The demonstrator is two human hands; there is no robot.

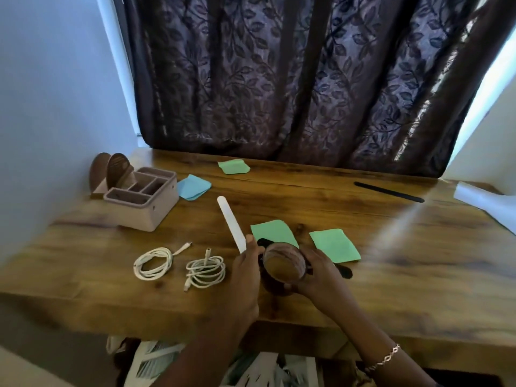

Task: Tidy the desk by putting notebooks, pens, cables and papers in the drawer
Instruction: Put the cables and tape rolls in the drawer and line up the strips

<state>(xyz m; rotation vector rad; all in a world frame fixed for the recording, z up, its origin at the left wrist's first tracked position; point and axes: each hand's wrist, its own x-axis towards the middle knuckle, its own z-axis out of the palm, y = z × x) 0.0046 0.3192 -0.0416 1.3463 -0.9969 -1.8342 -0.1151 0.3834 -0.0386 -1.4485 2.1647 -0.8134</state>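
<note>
Cup (282, 268) — brown — gripped: left hand (247, 272), right hand (321, 270).

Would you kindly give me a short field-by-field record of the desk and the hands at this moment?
Hands: left hand and right hand both grip a brown cup.
Cables: left cable and right cable, white, coiled, apart, left of the hands.
Papers: far green paper, middle green paper, right green paper, blue paper, all lying on the desk.
Strips: white strip by the left thumb; black strip far right.
Organizer box: far left, with compartments.
</note>
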